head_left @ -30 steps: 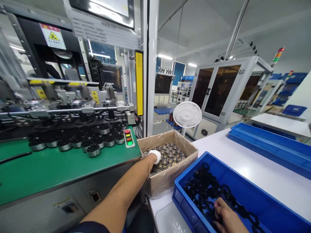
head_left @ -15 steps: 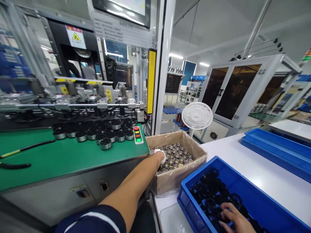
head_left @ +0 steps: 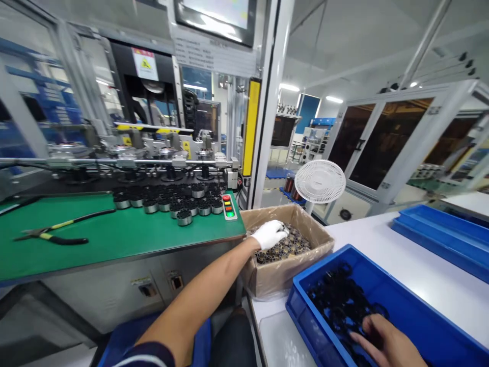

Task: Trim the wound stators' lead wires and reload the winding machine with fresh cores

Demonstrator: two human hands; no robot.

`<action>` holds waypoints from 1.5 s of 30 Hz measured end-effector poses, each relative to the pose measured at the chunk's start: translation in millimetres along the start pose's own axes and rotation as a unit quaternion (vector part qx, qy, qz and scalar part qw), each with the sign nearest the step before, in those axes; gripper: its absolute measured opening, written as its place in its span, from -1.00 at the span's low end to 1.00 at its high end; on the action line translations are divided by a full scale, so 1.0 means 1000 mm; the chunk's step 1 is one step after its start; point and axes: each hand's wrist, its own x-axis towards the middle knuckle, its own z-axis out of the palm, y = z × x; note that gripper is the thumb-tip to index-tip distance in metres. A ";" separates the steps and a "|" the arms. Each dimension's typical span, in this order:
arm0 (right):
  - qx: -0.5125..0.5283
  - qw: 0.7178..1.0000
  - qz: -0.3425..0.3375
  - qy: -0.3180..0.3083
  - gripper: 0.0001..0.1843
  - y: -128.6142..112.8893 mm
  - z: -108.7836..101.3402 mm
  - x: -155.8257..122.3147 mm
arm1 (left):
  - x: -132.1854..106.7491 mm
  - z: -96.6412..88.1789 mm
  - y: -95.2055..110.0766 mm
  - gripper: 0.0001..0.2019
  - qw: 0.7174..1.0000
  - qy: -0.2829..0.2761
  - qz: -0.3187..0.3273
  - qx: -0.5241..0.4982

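At frame centre the gloved left hand [head_left: 269,234] lies fingers-down on the metal parts [head_left: 294,242] inside the cardboard box [head_left: 282,275], grip not discernible; at lower right the bare right hand [head_left: 385,344] rests open, fingers spread, on the black rings [head_left: 340,300] in the blue bin [head_left: 420,313].

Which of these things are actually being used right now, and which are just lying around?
In use: left hand, metal parts, cardboard box; right hand, black parts, blue bin.
Lying about: pliers, fan, blue trays.
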 end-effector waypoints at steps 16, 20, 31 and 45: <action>0.184 0.963 -0.169 0.097 -0.55 -0.163 -0.031 0.020 | -0.178 0.044 0.039 -0.50 0.775 -0.094 -0.001 -0.624; 0.189 0.961 -0.170 0.104 -0.53 -0.161 -0.028 0.012 | -0.182 0.060 0.042 -0.43 0.755 -0.110 0.006 -0.646; 0.178 0.960 -0.204 0.069 -0.57 -0.154 -0.025 0.015 | -0.186 0.071 0.055 -0.29 0.912 -0.067 0.030 -0.403; 0.060 0.951 -0.289 0.096 -0.60 -0.149 -0.025 0.017 | -0.186 0.073 0.045 -0.19 0.866 -0.110 -0.011 -0.488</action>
